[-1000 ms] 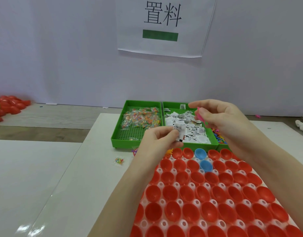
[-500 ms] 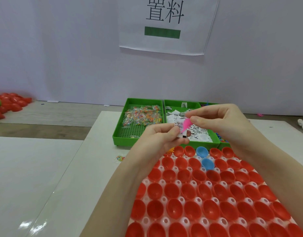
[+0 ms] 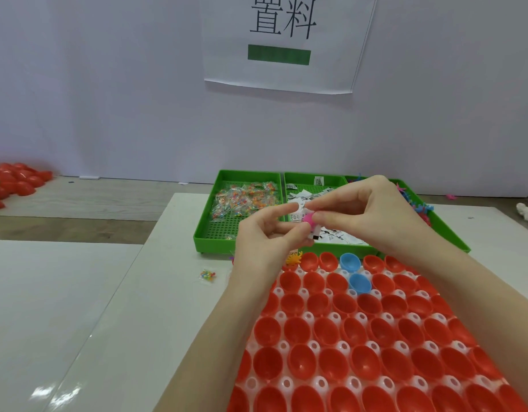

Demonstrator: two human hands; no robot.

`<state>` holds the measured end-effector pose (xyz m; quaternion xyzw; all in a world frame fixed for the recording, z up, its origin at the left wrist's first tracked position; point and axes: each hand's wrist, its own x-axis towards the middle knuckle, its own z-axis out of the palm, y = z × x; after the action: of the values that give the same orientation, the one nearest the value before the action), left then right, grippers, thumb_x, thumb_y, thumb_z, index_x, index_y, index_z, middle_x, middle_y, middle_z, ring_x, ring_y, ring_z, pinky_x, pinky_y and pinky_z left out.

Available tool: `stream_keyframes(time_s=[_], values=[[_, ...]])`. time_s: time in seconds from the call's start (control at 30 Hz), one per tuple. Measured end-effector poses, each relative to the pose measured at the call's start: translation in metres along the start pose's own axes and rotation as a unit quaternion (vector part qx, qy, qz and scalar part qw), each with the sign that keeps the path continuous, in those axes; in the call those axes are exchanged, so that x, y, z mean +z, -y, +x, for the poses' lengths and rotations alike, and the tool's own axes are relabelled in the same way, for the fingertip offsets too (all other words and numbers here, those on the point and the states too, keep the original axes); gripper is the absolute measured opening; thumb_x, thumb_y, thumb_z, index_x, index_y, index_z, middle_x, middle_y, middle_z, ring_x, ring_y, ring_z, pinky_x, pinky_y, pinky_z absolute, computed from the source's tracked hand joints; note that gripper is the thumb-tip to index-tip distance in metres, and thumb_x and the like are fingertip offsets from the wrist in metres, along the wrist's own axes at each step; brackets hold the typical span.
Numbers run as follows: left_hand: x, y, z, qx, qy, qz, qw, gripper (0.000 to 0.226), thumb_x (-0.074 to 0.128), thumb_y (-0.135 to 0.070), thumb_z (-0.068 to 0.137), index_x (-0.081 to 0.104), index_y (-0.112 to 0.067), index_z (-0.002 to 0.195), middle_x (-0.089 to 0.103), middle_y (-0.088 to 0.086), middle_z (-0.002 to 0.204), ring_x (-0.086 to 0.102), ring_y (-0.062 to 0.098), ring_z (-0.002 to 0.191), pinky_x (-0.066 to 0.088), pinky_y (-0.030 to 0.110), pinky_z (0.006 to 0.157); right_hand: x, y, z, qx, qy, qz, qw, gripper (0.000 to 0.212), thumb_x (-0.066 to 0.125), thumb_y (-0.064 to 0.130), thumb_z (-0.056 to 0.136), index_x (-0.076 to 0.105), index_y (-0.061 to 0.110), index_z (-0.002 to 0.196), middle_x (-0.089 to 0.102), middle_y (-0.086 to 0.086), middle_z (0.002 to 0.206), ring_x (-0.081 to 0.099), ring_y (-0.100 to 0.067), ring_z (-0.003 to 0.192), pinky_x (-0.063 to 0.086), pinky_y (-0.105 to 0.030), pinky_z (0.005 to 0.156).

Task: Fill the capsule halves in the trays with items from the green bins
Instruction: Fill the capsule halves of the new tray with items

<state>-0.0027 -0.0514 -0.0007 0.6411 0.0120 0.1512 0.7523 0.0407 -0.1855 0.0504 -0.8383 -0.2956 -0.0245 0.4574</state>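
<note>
My left hand (image 3: 267, 237) and my right hand (image 3: 367, 212) meet above the near edge of the green bins. Between their fingertips sit a small pink toy (image 3: 309, 217) and a white paper slip (image 3: 315, 232); my right hand pinches the pink toy, my left hand holds the slip. Below lies a white tray (image 3: 309, 318) packed with red capsule halves (image 3: 334, 362) and two blue halves (image 3: 359, 282). The left green bin (image 3: 215, 236) holds small bags of coloured bits (image 3: 246, 199); the middle bin (image 3: 313, 177) holds paper slips; the right bin holds small coloured toys (image 3: 419, 208).
One small bag (image 3: 208, 275) lies loose on the white table left of the tray. An orange spiky toy (image 3: 294, 258) sits at the tray's far left corner. Red capsule halves (image 3: 16, 179) are heaped far left. A paper sign (image 3: 282, 40) hangs on the wall.
My right hand has come down and leftward with the pink toy to meet my left hand and the slip; both hands now press together over the bins' near edge.
</note>
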Motion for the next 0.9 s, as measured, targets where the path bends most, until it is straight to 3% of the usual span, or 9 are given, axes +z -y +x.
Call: stream_keyframes(time_s=[0.13,0.23,0.27,0.33,0.4,0.5,0.67,0.9], values=[[0.002,0.010,0.003,0.022,-0.017,0.047,0.999,0.027,0.072,-0.007,0.078,0.066,-0.012,0.103,0.071,-0.005,0.076,0.069,0.006,0.068,0.053,0.015,0.063,0.003,-0.012,0.003,0.029,0.017,-0.061,0.998,0.020,0.073,0.013,0.077,0.073,0.016,0.096,0.072,0.004,0.084,0.069,-0.007,0.078,0.056,-0.020,0.075],[0.002,0.022,0.007,0.067,0.000,0.215,0.974,0.031,0.065,-0.018,0.085,0.061,-0.013,0.115,0.065,-0.004,0.101,0.062,0.006,0.094,0.047,0.020,0.089,0.008,-0.028,0.007,0.050,0.008,-0.098,0.994,0.016,0.070,0.009,0.080,0.074,0.013,0.095,0.072,-0.001,0.086,0.069,-0.013,0.080,0.054,-0.022,0.077],[0.001,0.026,0.007,0.087,0.019,0.309,0.947,0.034,0.063,-0.023,0.087,0.059,-0.015,0.120,0.061,-0.006,0.111,0.056,0.006,0.105,0.040,0.019,0.095,0.009,-0.033,0.008,0.064,0.005,-0.108,0.992,0.016,0.069,0.007,0.081,0.074,0.012,0.095,0.072,-0.003,0.086,0.068,-0.015,0.081,0.053,-0.022,0.077],[-0.003,0.035,0.008,0.122,0.069,0.491,0.860,0.036,0.057,-0.033,0.089,0.054,-0.023,0.123,0.054,-0.010,0.125,0.041,0.007,0.123,0.022,0.025,0.101,0.013,-0.044,0.009,0.084,0.008,-0.122,0.989,0.015,0.067,0.007,0.082,0.073,0.010,0.095,0.072,-0.005,0.088,0.067,-0.017,0.080,0.051,-0.020,0.074],[-0.006,0.042,0.006,0.136,0.104,0.581,0.796,0.033,0.051,-0.041,0.090,0.053,-0.029,0.121,0.050,-0.013,0.129,0.026,0.007,0.132,0.008,0.030,0.100,0.016,-0.052,0.008,0.091,0.007,-0.130,0.987,0.014,0.067,0.007,0.082,0.073,0.010,0.094,0.071,-0.004,0.087,0.065,-0.015,0.077,0.047,-0.010,0.064],[-0.006,0.047,0.005,0.129,0.126,0.609,0.772,0.033,0.048,-0.047,0.090,0.057,-0.035,0.119,0.045,-0.012,0.136,0.016,0.011,0.137,-0.001,0.034,0.102,0.019,-0.057,0.007,0.090,0.009,-0.132,0.987,0.012,0.067,0.007,0.082,0.074,0.011,0.091,0.068,0.001,0.080,0.063,-0.012,0.073,0.043,-0.004,0.058],[-0.007,0.050,0.006,0.098,0.150,0.640,0.747,0.037,0.044,-0.051,0.091,0.057,-0.037,0.122,0.033,-0.006,0.146,0.007,0.017,0.141,-0.004,0.044,0.108,0.021,-0.058,0.009,0.085,-0.006,-0.103,0.991,0.010,0.068,0.009,0.081,0.074,0.016,0.085,0.065,0.009,0.071,0.060,-0.002,0.065,0.044,-0.005,0.057],[-0.006,0.052,0.006,0.096,0.159,0.649,0.738,0.039,0.041,-0.052,0.092,0.051,-0.041,0.128,0.030,-0.003,0.148,0.007,0.019,0.140,-0.001,0.046,0.109,0.028,-0.064,0.008,0.104,0.042,-0.139,0.984,0.013,0.063,0.005,0.082,0.073,0.009,0.090,0.063,0.002,0.071,0.054,0.004,0.054,0.042,-0.004,0.052]])
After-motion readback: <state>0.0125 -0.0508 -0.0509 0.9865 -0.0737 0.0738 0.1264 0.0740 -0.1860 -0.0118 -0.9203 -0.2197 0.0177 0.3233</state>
